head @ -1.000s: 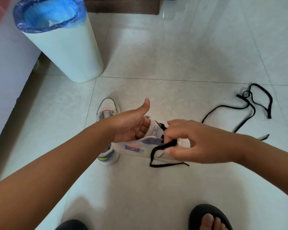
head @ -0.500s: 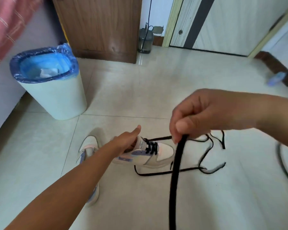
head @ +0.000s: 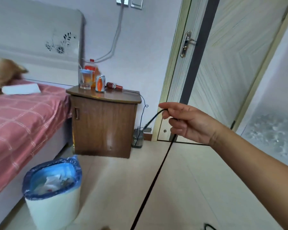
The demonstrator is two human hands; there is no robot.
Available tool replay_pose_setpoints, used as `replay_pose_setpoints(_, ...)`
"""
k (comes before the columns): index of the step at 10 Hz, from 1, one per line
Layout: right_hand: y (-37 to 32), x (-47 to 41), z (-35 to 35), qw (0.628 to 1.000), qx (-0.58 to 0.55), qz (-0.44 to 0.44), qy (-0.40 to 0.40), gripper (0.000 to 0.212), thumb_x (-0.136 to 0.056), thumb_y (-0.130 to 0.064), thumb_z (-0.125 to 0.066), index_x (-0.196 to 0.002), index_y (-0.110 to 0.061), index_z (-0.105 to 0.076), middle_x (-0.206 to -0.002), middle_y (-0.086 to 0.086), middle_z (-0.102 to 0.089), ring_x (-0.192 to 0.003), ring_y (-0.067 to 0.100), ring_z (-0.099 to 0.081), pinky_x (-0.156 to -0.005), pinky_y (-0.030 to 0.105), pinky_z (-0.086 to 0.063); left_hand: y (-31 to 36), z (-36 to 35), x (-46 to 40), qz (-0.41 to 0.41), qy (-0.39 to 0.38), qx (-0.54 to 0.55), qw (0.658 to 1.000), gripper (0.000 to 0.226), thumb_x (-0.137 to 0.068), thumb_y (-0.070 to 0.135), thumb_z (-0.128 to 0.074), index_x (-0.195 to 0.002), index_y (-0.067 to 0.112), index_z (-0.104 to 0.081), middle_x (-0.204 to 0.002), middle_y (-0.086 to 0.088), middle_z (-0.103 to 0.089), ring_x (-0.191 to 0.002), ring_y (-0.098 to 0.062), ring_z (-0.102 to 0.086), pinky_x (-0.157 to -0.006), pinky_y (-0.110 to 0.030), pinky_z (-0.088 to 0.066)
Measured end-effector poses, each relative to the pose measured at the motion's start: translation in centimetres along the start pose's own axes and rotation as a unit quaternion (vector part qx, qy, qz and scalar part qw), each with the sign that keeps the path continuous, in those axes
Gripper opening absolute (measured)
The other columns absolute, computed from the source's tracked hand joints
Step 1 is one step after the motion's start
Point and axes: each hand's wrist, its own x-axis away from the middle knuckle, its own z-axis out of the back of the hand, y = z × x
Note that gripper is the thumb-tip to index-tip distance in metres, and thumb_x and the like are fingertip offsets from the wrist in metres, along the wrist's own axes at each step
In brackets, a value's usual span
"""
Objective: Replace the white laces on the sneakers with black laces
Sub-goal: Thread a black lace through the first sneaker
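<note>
Right hand grip on black lace, taut, thin, slanting downward.

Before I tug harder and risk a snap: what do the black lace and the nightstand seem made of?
Black lace: likely woven fabric, matte; it runs flat and thin from the right hand, with no shine. Nightstand: looks like brown wood or wood veneer, glossy; grain and reflections show.
</note>
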Motion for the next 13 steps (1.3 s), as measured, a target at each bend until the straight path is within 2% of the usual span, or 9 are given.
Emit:
replay_pose_setpoints(1, -2.6, -1.6, -0.2, 0.998, 0.003, 0.042, 0.042, 0.024, -0.084, -0.020, -0.051, -0.095, -0.012, -0.070, -0.089, 0.005, -0.071, -0.030, 0.001, -0.026, -0.035, 0.012, -0.026, -1.4, 6.9, 1.4, 0.076, -0.050, 0.149, 0.985, 0.061, -0.032, 0.033, -0.067, -0.047, 0.039, -0.009, -0.083, 0.037, -0.012, -0.065, 0.009, -0.013, -0.050, -0.007, -0.024)
replay_pose_setpoints(2, -3.1, -2.3, -0.2, 0.997, 0.030, 0.044, 0.054, 0.025, -0.089, -0.019, -0.048, -0.109, -0.013, -0.063, -0.098, 0.005, -0.072, -0.030, 0.001, -0.028, -0.035, 0.013, -0.029, 2.4, 14.6, 0.9, 0.249, -0.005, 0.228, 0.941, 0.069, -0.075, 0.025, -0.074, -0.045, 0.024, -0.012, -0.064, 0.026, -0.029, -0.054, 0.005, -0.019, -0.059, -0.016, -0.028)
replay_pose_setpoints(4, -0.5, -2.7, -2.3, 0.995, 0.066, -0.001, 0.075, 0.033, -0.092, 0.009, -0.039, -0.115, -0.005, -0.059, -0.081, 0.005, -0.067, -0.066, 0.012, -0.054, -0.059, 0.018, -0.052, 9.2, 24.0, 3.7, 0.297, 0.001, 0.133, 0.946, 0.058, -0.091, 0.054, -0.046, -0.050, 0.021, -0.021, -0.040, 0.007, -0.022, -0.036, -0.007, -0.024, -0.048, -0.026, -0.024)
replay_pose_setpoints(5, 4.0, -1.0, -3.1, 0.992, 0.054, -0.087, 0.076, 0.023, -0.090, -0.006, -0.047, -0.107, -0.004, -0.063, -0.061, 0.000, -0.044, -0.051, 0.009, -0.033, -0.039, 0.018, -0.031, 10.5, 25.4, 2.6, 0.304, 0.017, 0.130, 0.944, 0.058, -0.092, 0.056, -0.042, -0.051, 0.022, -0.020, -0.037, 0.008, -0.022, -0.033, -0.007, -0.023, -0.049, -0.030, -0.024)
replay_pose_setpoints(7, 10.1, 1.8, -5.5, 0.979, 0.116, -0.156, 0.053, 0.041, -0.086, -0.037, -0.048, -0.107, -0.006, -0.064, -0.050, 0.002, -0.034, -0.038, 0.009, -0.022, -0.038, 0.019, -0.019, 13.4, 27.5, 2.5, 0.253, -0.003, 0.205, 0.946, 0.059, -0.092, 0.051, -0.049, -0.050, 0.024, -0.017, -0.042, 0.010, -0.015, -0.036, -0.009, -0.015, -0.048, -0.026, -0.019)
replay_pose_setpoints(9, 10.3, 2.0, -9.5, 0.973, 0.224, -0.052, 0.018, 0.019, -0.089, -0.023, -0.056, -0.097, -0.017, -0.073, -0.074, 0.003, -0.066, -0.065, 0.013, -0.055, -0.063, 0.022, -0.048, 15.9, 29.7, 2.5, 0.210, -0.004, 0.245, 0.947, 0.058, -0.090, 0.052, -0.050, -0.052, 0.021, -0.018, -0.044, 0.007, -0.017, -0.039, -0.010, -0.015, -0.056, -0.024, -0.028)
replay_pose_setpoints(10, 9.5, 2.6, -10.8, 0.951, 0.307, -0.011, 0.024, 0.016, -0.088, -0.025, -0.058, -0.088, -0.025, -0.074, -0.067, -0.006, -0.063, -0.060, 0.005, -0.051, -0.058, 0.014, -0.043, 16.3, 31.0, 2.6, 0.166, -0.103, 0.273, 0.942, 0.053, -0.091, 0.045, -0.053, -0.049, 0.018, -0.037, -0.044, 0.010, -0.034, -0.040, -0.007, -0.029, -0.058, -0.017, -0.036)
replay_pose_setpoints(11, 7.6, 4.0, -12.2, 0.940, 0.328, 0.086, 0.030, 0.014, -0.075, -0.037, -0.061, -0.079, -0.031, -0.073, -0.070, -0.014, -0.068, -0.063, -0.003, -0.058, -0.061, 0.008, -0.043, 17.1, 32.2, 3.6, 0.081, -0.219, 0.349, 0.908, 0.013, -0.090, 0.014, -0.060, -0.083, 0.007, -0.068, -0.073, 0.002, -0.067, -0.063, -0.006, -0.060, -0.062, -0.015, -0.045)
replay_pose_setpoints(13, 7.2, 4.5, -12.2, 0.885, 0.415, 0.210, -0.020, 0.008, -0.082, -0.030, -0.067, -0.086, -0.027, -0.073, -0.078, -0.013, -0.066, -0.077, 0.004, -0.062, -0.068, 0.008, -0.042, 17.8, 31.9, 4.7, 0.046, -0.141, 0.330, 0.932, 0.028, -0.092, 0.024, -0.059, -0.079, -0.001, -0.062, -0.068, -0.005, -0.057, -0.063, -0.014, -0.050, -0.060, -0.024, -0.040)
